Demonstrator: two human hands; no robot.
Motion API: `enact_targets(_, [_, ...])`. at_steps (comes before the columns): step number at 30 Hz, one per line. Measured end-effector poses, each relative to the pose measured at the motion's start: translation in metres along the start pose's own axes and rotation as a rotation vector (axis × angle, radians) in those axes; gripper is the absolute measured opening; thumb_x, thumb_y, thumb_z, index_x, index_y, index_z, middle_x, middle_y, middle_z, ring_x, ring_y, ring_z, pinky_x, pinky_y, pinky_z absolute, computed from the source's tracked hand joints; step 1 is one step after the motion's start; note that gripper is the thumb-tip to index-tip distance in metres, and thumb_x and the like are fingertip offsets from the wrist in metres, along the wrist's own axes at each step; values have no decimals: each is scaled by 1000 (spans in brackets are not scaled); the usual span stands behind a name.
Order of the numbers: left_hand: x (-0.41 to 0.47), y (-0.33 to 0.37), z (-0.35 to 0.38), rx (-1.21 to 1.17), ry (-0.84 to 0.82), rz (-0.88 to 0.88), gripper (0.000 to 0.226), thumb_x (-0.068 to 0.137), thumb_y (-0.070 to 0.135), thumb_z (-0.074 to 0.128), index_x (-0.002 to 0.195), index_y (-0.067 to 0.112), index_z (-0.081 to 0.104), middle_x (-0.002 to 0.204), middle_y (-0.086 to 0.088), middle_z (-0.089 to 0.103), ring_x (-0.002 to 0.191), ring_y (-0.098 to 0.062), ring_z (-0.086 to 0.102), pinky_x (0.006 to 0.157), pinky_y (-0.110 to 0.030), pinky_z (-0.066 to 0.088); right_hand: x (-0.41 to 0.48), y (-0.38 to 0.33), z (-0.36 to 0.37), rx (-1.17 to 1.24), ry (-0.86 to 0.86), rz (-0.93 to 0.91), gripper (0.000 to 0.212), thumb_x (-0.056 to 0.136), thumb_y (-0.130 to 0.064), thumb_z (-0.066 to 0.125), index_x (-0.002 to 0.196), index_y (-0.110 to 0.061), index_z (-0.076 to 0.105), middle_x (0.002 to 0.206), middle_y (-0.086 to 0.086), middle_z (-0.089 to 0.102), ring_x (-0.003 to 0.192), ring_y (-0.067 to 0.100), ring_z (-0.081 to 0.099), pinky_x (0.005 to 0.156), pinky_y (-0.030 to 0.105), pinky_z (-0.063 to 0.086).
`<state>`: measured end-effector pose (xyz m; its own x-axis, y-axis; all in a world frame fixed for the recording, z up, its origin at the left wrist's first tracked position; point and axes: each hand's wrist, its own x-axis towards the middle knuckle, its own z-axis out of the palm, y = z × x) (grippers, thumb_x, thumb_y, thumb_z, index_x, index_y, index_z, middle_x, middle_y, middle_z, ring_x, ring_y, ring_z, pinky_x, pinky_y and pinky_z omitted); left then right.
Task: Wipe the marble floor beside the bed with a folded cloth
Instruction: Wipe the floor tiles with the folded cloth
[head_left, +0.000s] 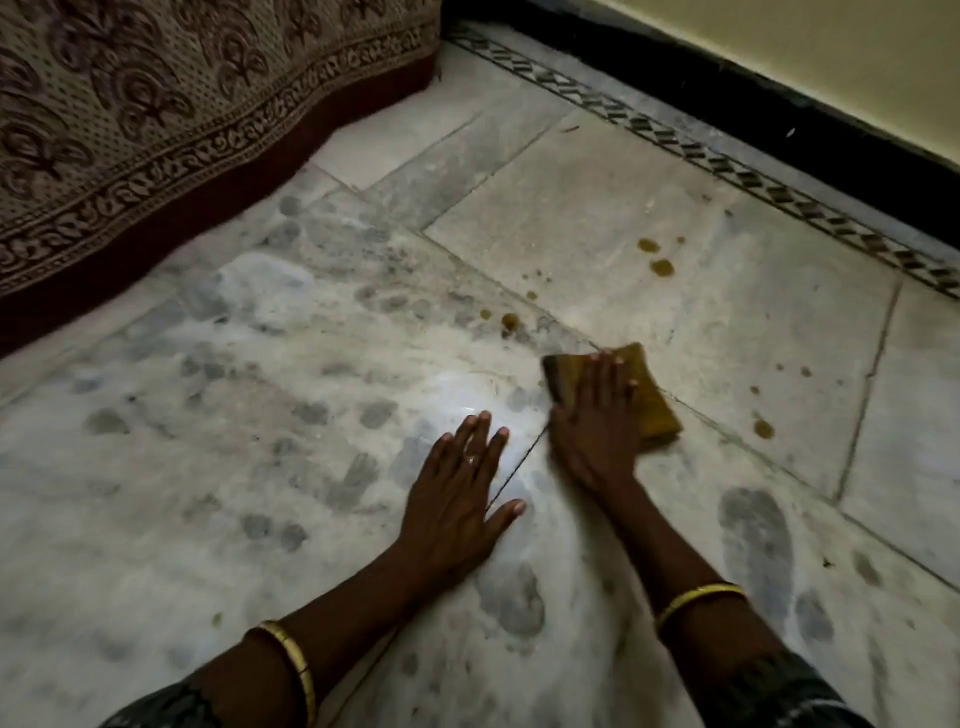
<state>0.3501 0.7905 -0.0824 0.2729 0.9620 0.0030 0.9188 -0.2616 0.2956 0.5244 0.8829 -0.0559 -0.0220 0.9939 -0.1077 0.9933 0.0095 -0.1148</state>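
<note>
A folded mustard-yellow cloth lies flat on the grey-white marble floor, right of centre. My right hand presses down on it with the fingers spread flat, covering its left half. My left hand rests palm-down on the bare floor just left of it, fingers apart, holding nothing. Brownish-yellow drops spot the tile beyond the cloth, and more drops lie to its right. The bed, draped in a patterned cover, fills the upper left.
A patterned border strip runs along a black skirting below a cream wall at the upper right. Dusty footprints mark the floor around my arms. Gold bangles sit on both wrists.
</note>
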Motion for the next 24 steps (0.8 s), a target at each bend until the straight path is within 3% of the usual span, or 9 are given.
enact_targets(3, [-10,-16,-9,-12,43,-94,78,95,65,22,151,11,28,158,-11,22,147,-21,15,119,-32,5,-16,-31,4,16,-14,-186,85,80,-49,9,149,0,11,157,21,5,147,33,-2,118,44,-6])
enact_targets(6, [-10,-29,-15,-2,35,-159,80,95,66,19,151,9,28,158,-14,23,147,-24,16,118,-35,8,-44,-20,12,22,20,-314,77,84,-43,25,148,-1,21,157,18,14,147,29,7,115,45,4])
enact_targets(10, [-4,-34,-12,-2,32,-144,80,95,66,18,151,10,27,159,-15,21,148,-24,13,118,-39,11,-71,21,15,30,31,-263,75,83,-38,31,150,-6,20,158,14,13,147,22,6,117,41,7])
enact_targets(14, [7,-39,-10,-20,93,-207,82,94,68,13,152,11,23,161,-14,15,150,-24,8,120,-39,4,-46,28,10,43,75,-101,77,83,-43,24,149,-5,21,157,17,13,146,28,8,117,39,3])
enact_targets(18, [36,-63,-23,-81,131,-377,94,82,76,-10,155,19,6,163,-9,-4,150,-19,-10,120,-38,-6,9,-20,7,31,67,-81,81,84,-51,11,148,-2,18,157,21,11,146,33,3,116,42,-4])
enact_targets(22, [54,-88,-31,-111,145,-412,96,79,77,-15,155,20,5,163,-8,-5,149,-16,-14,119,-32,-13,25,-86,12,22,88,-193,74,84,-44,29,141,3,37,148,26,33,139,40,28,111,49,12])
enact_targets(24, [59,-89,-30,-119,159,-397,92,83,75,-12,154,20,9,163,-9,-3,148,-16,-12,117,-30,-15,14,-100,17,25,93,-246,72,84,-42,34,142,1,37,149,25,33,139,39,30,109,49,17])
